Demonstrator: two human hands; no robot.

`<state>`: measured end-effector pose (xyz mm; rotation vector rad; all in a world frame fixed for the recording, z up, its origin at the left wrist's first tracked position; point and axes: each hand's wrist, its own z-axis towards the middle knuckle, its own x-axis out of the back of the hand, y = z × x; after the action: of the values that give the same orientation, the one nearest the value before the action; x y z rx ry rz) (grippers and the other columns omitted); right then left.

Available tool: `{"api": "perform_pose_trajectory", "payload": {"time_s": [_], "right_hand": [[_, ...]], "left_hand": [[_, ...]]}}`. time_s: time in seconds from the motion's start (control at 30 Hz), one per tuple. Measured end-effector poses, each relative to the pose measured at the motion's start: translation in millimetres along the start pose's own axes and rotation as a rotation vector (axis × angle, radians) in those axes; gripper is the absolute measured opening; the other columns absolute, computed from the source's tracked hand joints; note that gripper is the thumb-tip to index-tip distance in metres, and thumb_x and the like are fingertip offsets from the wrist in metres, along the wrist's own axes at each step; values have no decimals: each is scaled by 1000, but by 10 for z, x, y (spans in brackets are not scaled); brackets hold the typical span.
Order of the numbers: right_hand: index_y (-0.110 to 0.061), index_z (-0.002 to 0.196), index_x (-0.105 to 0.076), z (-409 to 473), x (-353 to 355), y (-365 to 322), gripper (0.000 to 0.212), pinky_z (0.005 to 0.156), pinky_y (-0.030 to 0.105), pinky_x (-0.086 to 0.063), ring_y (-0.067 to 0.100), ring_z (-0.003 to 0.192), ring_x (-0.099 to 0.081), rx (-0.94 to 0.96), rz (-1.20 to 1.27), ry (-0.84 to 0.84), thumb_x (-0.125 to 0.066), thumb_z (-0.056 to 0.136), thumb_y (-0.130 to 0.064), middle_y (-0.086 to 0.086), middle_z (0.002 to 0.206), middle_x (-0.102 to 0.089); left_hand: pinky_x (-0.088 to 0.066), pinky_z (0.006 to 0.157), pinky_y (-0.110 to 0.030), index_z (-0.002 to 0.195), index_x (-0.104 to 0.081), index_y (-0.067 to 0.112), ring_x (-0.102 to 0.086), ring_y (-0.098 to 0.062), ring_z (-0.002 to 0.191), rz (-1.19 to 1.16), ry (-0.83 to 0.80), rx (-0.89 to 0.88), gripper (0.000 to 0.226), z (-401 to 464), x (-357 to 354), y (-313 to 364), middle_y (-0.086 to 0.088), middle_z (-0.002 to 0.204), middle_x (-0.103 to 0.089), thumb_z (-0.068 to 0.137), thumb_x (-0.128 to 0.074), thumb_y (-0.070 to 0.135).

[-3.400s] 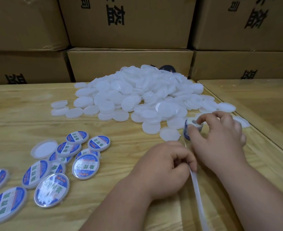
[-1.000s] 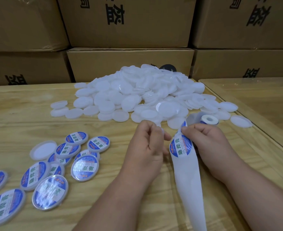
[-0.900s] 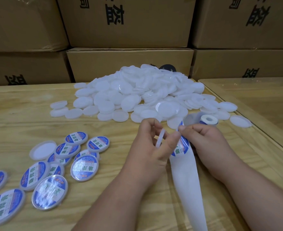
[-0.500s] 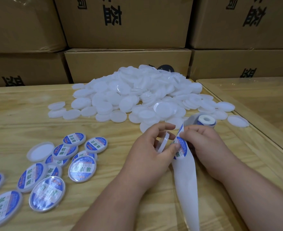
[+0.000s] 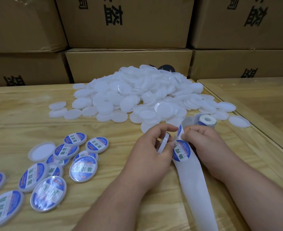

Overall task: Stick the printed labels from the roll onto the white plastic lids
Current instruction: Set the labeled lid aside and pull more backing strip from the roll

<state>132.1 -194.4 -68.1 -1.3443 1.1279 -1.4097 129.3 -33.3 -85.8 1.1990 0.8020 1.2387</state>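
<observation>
My left hand (image 5: 147,152) holds one white plastic lid (image 5: 163,144) on edge between thumb and fingers. Right beside it, my right hand (image 5: 204,144) pinches the white backing strip (image 5: 195,184), which bears a round blue and white printed label (image 5: 181,151). My left thumb touches the label's left edge. The strip runs from the label roll (image 5: 206,120), standing just beyond my right hand, down toward the near table edge. A big pile of plain white lids (image 5: 137,97) lies at the centre back of the wooden table.
Several labelled lids (image 5: 82,165) lie in a loose group at the front left, with one plain lid (image 5: 40,150) among them. Stacked cardboard boxes (image 5: 127,22) wall off the back. A second table (image 5: 254,97) with a glass top joins on the right.
My left hand picked up a lid and brought it beside the strip. My right hand pulled the strip out from the roll, exposing a label. Over the last half second both hands barely moved.
</observation>
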Motion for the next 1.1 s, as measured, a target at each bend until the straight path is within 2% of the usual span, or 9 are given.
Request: {"api": "perform_pose_trajectory", "payload": {"time_s": [0.13, 0.33, 0.43, 0.5, 0.63, 0.8, 0.9, 1.0, 1.1], "right_hand": [[-14, 55, -37, 14, 2, 11, 23, 58, 35, -28, 22, 59, -32, -3, 57, 53, -51, 71, -22, 9, 61, -36], [-23, 44, -44, 33, 1, 72, 51, 43, 20, -35, 9, 42, -41, 83, 60, 26, -47, 89, -2, -5, 47, -46], [-22, 48, -43, 11, -16, 60, 38, 46, 21, -35, 11, 46, -41, 122, 80, 34, -55, 82, -13, -2, 51, -45], [-22, 55, -43, 10, -36, 74, 36, 46, 25, -37, 17, 51, -42, 177, 128, 91, -64, 83, -12, 5, 57, -45], [-19, 67, -47, 19, -76, 57, 42, 56, 23, -40, 16, 63, -44, 311, 215, 198, -64, 88, 13, -2, 71, -56], [-24, 75, -59, -5, -110, 10, 38, 62, 32, -45, 13, 61, -46, 324, 212, 146, -67, 87, 11, -6, 92, -73], [-28, 75, -64, -7, -114, 15, 40, 61, 30, -45, 17, 66, -48, 324, 192, 116, -72, 85, 10, -2, 86, -73], [-17, 81, -62, 8, -98, 44, 29, 61, 21, -47, 18, 71, -53, 305, 208, 111, -71, 85, 11, -4, 80, -70], [-17, 81, -62, 27, -63, 57, 28, 61, 17, -47, 14, 69, -56, 270, 239, 120, -70, 88, 9, -7, 79, -70]], "left_hand": [[-49, 63, -16, 103, -67, 46, -59, -4, 69, -71, 31, -11, 37, -5, 2, 9, 15, 85, -63, 92, -60, 11], [-46, 53, -19, 95, -70, 40, -51, -10, 59, -286, 280, 23, 38, 37, 90, 60, 13, 76, -63, 95, -61, 4], [-44, 51, -18, 97, -71, 36, -49, -11, 54, -391, 384, 70, 31, 75, 142, 53, 4, 69, -60, 94, -61, 6], [-43, 50, -16, 99, -71, 34, -48, -11, 52, -396, 387, 83, 28, 78, 149, 48, 3, 66, -58, 93, -63, 8], [-45, 52, -16, 98, -71, 36, -50, -8, 54, -375, 332, 87, 22, 58, 121, 50, 9, 67, -62, 83, -68, 20], [-46, 54, -17, 95, -71, 40, -53, -8, 56, -329, 298, 91, 23, 54, 112, 57, 12, 72, -65, 77, -65, 25], [-46, 54, -17, 91, -72, 41, -55, -8, 56, -311, 271, 87, 21, 50, 108, 49, 11, 76, -69, 78, -65, 26], [-47, 54, -19, 91, -71, 40, -59, -10, 58, -290, 246, 84, 18, 47, 110, 47, 6, 72, -69, 80, -65, 27], [-45, 52, -22, 90, -71, 39, -63, -11, 59, -275, 260, 99, 14, 53, 121, 56, 8, 84, -76, 80, -66, 31]]}}
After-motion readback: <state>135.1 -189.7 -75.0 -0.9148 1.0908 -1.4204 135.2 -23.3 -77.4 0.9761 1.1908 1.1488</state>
